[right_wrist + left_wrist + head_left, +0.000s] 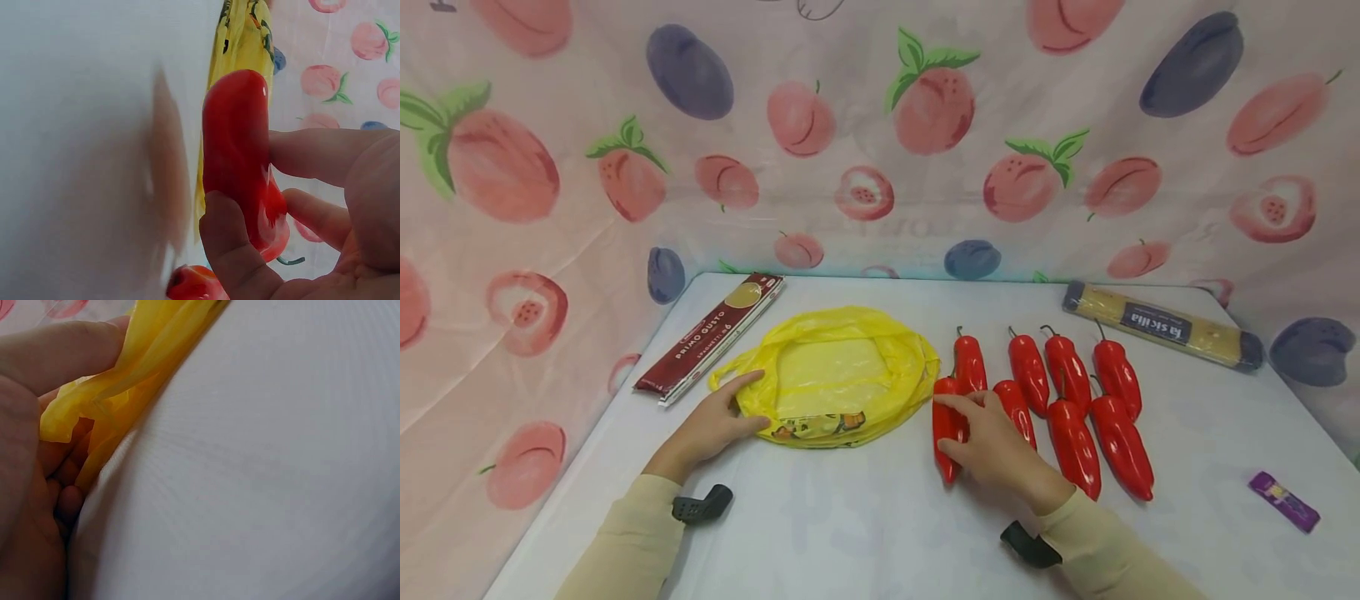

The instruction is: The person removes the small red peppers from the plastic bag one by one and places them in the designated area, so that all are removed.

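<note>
A yellow plastic bag (pixel 831 367) lies spread on the table with its rim rounded out and printing near its front edge. My left hand (pixel 717 427) holds the bag's left edge, and in the left wrist view the thumb (pixel 75 353) lies against folds of yellow plastic. To the right of the bag, my right hand (pixel 1000 446) pinches a red pepper (pixel 237 137) between thumb and fingers. The right wrist view has this pepper off the white surface, above a shadow. Several more red peppers (pixel 1075 442) lie in two rough rows beyond and right of that hand.
A dark red spaghetti pack (pixel 711 337) lies at the back left. At the back right is a long clear pasta pack (pixel 1161 325) with dark ends. A small purple packet (pixel 1285 502) sits near the right edge. Fruit-patterned cloth (pixel 865 133) hangs behind the table.
</note>
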The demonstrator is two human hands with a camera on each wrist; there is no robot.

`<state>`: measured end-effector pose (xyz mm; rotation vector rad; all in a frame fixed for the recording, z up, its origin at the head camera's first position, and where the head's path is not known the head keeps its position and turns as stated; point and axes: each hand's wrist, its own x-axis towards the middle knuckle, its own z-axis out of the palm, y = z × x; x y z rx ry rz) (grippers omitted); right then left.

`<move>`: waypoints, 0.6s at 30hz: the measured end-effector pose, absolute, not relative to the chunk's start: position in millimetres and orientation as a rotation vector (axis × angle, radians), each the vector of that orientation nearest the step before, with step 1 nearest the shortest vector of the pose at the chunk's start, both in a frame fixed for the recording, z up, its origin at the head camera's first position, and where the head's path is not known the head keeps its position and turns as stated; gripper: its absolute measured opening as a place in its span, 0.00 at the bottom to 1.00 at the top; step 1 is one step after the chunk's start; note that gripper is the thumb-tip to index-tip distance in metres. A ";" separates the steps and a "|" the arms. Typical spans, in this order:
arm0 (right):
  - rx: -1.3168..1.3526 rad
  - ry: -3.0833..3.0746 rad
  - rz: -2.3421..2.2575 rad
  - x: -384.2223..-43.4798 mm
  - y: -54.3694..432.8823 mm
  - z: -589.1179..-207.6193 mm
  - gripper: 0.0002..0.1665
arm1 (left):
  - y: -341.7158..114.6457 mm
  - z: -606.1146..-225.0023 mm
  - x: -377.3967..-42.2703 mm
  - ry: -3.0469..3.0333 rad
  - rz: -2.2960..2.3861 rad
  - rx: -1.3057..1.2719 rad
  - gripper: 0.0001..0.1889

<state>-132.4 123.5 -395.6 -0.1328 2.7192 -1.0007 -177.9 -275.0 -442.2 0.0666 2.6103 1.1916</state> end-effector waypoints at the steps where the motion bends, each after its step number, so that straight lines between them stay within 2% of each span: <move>1: -0.129 2.717 -1.002 -132.2 123.5 -396.6 0.40 | -275.2 -442.4 -178.0 2.613 1.189 0.069 0.47; 18: -0.122 2.699 -0.984 -128.7 122.3 -405.1 0.40 | -274.4 -441.9 -178.3 2.616 1.188 0.075 0.47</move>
